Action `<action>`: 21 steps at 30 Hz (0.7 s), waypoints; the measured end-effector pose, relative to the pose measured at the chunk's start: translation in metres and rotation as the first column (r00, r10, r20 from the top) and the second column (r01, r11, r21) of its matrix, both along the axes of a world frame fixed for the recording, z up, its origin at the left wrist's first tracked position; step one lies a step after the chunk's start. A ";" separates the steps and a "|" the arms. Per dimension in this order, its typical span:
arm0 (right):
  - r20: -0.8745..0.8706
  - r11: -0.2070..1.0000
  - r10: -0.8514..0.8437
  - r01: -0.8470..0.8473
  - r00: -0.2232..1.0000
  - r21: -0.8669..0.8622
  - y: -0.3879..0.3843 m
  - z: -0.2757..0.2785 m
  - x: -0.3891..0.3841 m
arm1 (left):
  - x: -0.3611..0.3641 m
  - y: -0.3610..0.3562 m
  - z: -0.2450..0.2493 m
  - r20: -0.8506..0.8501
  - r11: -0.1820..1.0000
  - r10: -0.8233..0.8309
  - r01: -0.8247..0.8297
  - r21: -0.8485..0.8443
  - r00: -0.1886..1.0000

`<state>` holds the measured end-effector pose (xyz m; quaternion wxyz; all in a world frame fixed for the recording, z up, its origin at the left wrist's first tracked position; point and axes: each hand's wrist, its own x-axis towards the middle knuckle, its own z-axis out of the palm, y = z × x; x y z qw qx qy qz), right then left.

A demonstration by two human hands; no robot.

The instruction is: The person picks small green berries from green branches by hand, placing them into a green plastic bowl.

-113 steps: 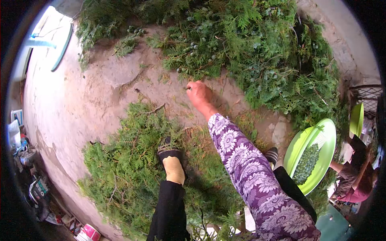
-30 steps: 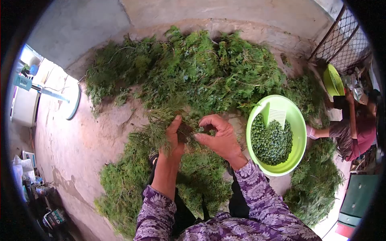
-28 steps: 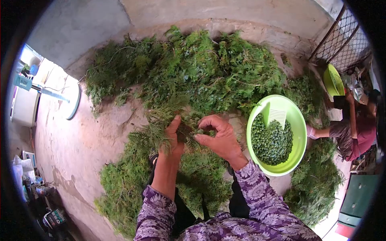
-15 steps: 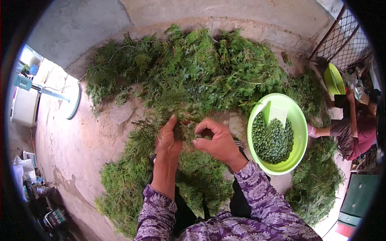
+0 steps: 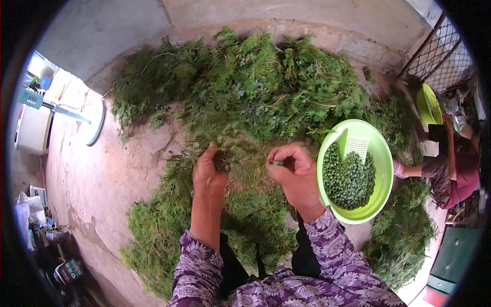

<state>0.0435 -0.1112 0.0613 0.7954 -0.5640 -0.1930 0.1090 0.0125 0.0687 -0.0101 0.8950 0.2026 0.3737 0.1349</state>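
My left hand is closed on a leafy evergreen sprig, which points up and to the right and looks blurred. To its right, apart from the sprig, my right hand pinches a small green cone between thumb and fingertips. Close beside that hand stands a light green basin with a ribbed washboard panel inside. Many small round green cones partly fill it.
Cut evergreen branches lie heaped along the wall, with more piles around my legs and right of the basin. At far right a person sits by another green basin. A fan base stands at left.
My right hand has moved right, away from the sprig and toward the basin, with a small green cone now visible in its fingers. My left hand has shifted slightly left, still holding the sprig.
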 end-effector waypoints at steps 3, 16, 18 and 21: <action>-0.473 0.984 0.134 -0.062 0.871 0.165 -0.004 0.002 0.006 | -0.003 0.000 -0.002 -0.054 0.999 0.006 -0.004 0.043 0.998; -0.449 0.981 0.195 -0.170 0.872 0.097 -0.009 -0.015 0.019 | 0.001 -0.011 0.008 -0.074 1.000 -0.012 0.013 0.021 0.997; -0.229 0.981 0.070 -0.109 0.971 -0.163 -0.002 -0.015 0.018 | 0.001 -0.014 0.009 -0.094 0.999 -0.024 0.027 0.032 0.995; -0.138 0.968 0.105 -0.133 0.985 -0.213 0.006 -0.015 0.013 | 0.000 -0.018 0.008 -0.061 0.996 -0.040 0.044 0.073 0.997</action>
